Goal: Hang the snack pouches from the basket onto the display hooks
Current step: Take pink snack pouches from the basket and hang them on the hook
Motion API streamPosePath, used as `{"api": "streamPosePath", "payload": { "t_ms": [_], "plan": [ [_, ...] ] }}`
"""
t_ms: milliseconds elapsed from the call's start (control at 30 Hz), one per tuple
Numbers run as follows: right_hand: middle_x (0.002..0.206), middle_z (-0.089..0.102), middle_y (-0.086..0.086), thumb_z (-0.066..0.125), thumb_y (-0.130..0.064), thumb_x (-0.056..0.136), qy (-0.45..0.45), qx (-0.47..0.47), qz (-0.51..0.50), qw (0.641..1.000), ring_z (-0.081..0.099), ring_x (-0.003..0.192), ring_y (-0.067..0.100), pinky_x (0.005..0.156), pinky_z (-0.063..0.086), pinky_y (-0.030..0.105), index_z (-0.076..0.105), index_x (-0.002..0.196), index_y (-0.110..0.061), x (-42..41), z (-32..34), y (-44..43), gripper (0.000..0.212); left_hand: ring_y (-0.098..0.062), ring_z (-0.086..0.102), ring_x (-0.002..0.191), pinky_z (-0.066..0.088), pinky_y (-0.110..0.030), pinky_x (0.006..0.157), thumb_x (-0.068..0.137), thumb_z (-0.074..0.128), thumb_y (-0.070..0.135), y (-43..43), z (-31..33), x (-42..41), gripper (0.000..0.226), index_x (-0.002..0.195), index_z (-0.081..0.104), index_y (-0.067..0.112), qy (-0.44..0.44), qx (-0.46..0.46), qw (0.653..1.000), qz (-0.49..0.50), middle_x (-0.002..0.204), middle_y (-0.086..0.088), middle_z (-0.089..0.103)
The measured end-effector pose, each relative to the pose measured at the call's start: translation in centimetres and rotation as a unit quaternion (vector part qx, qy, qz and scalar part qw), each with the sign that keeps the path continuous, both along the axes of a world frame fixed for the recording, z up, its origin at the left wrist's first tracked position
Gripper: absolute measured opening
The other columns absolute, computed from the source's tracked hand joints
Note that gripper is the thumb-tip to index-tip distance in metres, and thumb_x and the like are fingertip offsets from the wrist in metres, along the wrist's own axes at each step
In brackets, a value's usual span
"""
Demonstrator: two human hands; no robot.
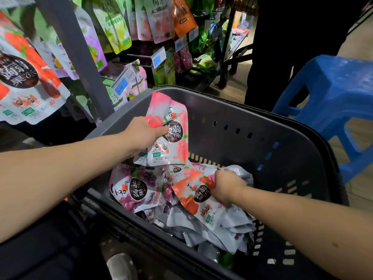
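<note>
A dark grey shopping basket (232, 110) holds a heap of snack pouches. My left hand (144, 132) grips pink peach pouches (171, 136) and holds them upright above the heap. My right hand (226, 186) reaches down into the basket and pinches the top of a red strawberry pouch (193, 196) that lies on the pile. A purple grape pouch (135, 188) lies at the left of the heap. Display hooks with hanging pouches (119, 27) fill the rack to the upper left, among them a large strawberry pouch (26, 77).
A blue plastic stool (333, 93) stands right of the basket. A person in dark trousers (282, 47) stands behind it. Price tags (159, 59) stick out from the hooks. A grey rack upright (80, 57) rises beside the basket's left rim.
</note>
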State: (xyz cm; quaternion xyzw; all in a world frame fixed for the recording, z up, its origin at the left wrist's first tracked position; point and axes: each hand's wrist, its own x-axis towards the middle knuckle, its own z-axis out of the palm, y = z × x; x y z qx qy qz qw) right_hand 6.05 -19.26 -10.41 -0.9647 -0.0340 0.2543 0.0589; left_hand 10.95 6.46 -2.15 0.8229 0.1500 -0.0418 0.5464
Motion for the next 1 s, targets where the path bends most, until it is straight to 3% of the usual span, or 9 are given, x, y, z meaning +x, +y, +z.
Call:
{"api": "streamPosePath", "payload": {
  "t_ms": [100,167,267,333,433,500,633,800,1000],
  "plan": [
    [0.113,0.067,0.003,0.082,-0.046,0.075,0.065,0.038,-0.062,0.995,0.065,0.106,0.025,0.092,0.057,0.037,0.06,0.116,-0.016,0.2,-0.2,-0.4,0.055,-0.034,0.073,0.09,0.057,-0.051,0.092,0.082,0.085,0.025,0.0,0.2,0.0,0.028,0.091,0.073,0.002,0.003,0.003,1.0,0.002,0.097,-0.017,0.075],
    [0.109,0.072,0.002,0.088,-0.042,0.072,0.115,0.058,-0.076,0.989,0.07,0.1,0.022,0.088,0.06,0.036,0.065,0.115,-0.017,-0.1,-0.6,-0.2,0.055,-0.037,0.073,0.091,0.059,-0.05,0.089,0.081,0.085,0.027,0.0,0.5,-0.1,0.034,0.096,0.073,-0.001,0.001,-0.001,1.0,0.004,0.097,-0.019,0.075],
    [0.092,0.077,0.005,0.091,-0.037,0.073,0.155,0.073,-0.1,0.98,0.075,0.077,0.021,0.069,0.064,0.038,0.07,0.105,-0.007,0.1,0.0,0.2,0.048,-0.018,0.066,0.069,0.053,-0.03,0.071,0.086,0.081,0.024,-0.1,1.2,-0.2,0.026,0.096,0.073,0.001,-0.018,-0.01,1.0,0.006,0.083,-0.006,0.071],
    [0.082,0.077,0.002,0.086,-0.035,0.08,0.14,0.077,-0.097,0.982,0.07,0.066,0.017,0.058,0.061,0.031,0.073,0.091,-0.006,0.9,1.2,0.2,0.033,-0.01,0.061,0.062,0.047,-0.024,0.064,0.088,0.079,0.023,-0.3,1.8,-0.7,0.017,0.092,0.073,0.008,-0.029,-0.011,0.999,0.013,0.078,0.001,0.069],
    [0.068,0.073,0.001,0.084,-0.032,0.079,0.061,0.124,-0.132,0.982,0.069,0.061,0.018,0.06,0.06,0.029,0.07,0.083,-0.01,2.4,2.8,-0.3,0.026,-0.011,0.059,0.061,0.044,-0.024,0.061,0.089,0.077,0.026,-0.3,2.7,-1.6,0.015,0.086,0.071,0.012,-0.04,0.008,0.999,0.03,0.073,0.002,0.067],
    [0.06,0.068,0.004,0.083,-0.023,0.081,0.02,0.2,-0.186,0.962,0.065,0.049,0.017,0.052,0.056,0.026,0.069,0.084,-0.009,3.4,3.4,-0.7,0.02,-0.012,0.059,0.063,0.045,-0.025,0.063,0.091,0.075,0.026,-0.2,3.4,-2.1,0.017,0.086,0.071,0.01,-0.048,0.016,0.998,0.039,0.074,0.001,0.067],
    [0.067,0.071,0.016,0.08,-0.014,0.084,-0.014,0.324,-0.255,0.911,0.064,0.057,0.027,0.058,0.058,0.04,0.065,0.076,-0.009,4.8,4.9,-1.1,0.018,-0.017,0.057,0.069,0.044,-0.028,0.068,0.091,0.073,0.025,0.1,5.3,-3.5,0.022,0.09,0.073,0.003,-0.081,0.036,0.993,0.081,0.079,-0.005,0.067],
    [0.059,0.063,0.007,0.077,-0.006,0.084,-0.055,0.49,-0.291,0.82,0.058,0.054,0.023,0.055,0.054,0.039,0.068,0.076,-0.005,5.4,7.2,0.5,0.012,-0.019,0.051,0.066,0.039,-0.032,0.063,0.093,0.069,0.033,0.7,7.7,-5.1,0.042,0.09,0.064,-0.009,-0.119,0.081,0.982,0.122,0.073,-0.01,0.058],
    [0.058,0.064,0.002,0.078,-0.015,0.087,-0.078,0.587,-0.256,0.764,0.057,0.057,0.019,0.062,0.05,0.036,0.071,0.078,-0.007,4.4,9.0,3.0,0.014,-0.004,0.049,0.044,0.04,-0.019,0.052,0.097,0.061,0.041,0.7,10.2,-7.2,0.029,0.086,0.066,0.015,-0.143,0.228,0.958,0.096,0.059,-0.004,0.057]
  ]
}}
